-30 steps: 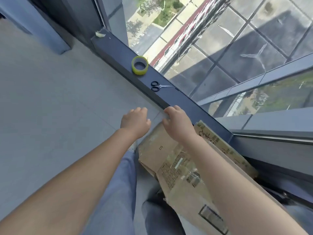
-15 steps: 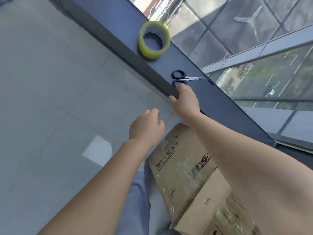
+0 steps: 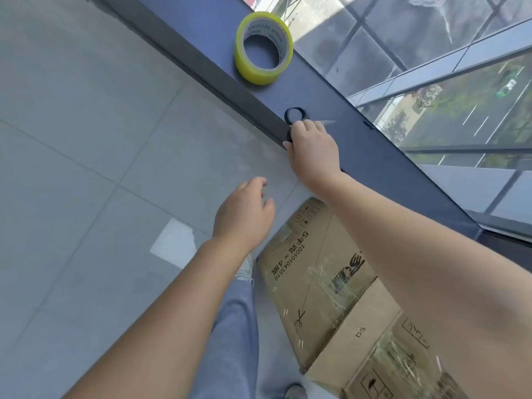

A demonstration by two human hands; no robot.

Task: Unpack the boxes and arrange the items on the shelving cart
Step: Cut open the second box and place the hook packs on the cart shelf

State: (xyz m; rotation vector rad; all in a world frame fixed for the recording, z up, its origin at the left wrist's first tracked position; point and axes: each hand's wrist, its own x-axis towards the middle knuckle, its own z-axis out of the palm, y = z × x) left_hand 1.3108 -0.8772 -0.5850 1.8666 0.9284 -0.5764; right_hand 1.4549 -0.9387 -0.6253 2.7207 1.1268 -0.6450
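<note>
Sill (image 3: 331,90): scissors (image 3: 294,116) half-hidden under right hand (image 3: 313,152)

Right hand (image 3: 312,151) now around scissors (image 3: 294,116)

The flattened cardboard box (image 3: 313,272) bears the number "1001010043516", a "×4" marking, a scissors symbol, handling signs and "D9" on a flap

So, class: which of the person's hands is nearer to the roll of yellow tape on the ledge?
Right. The right hand rests on the scissors on the ledge, just below the yellow tape. The left hand hangs lower over the floor, farther away.
</note>
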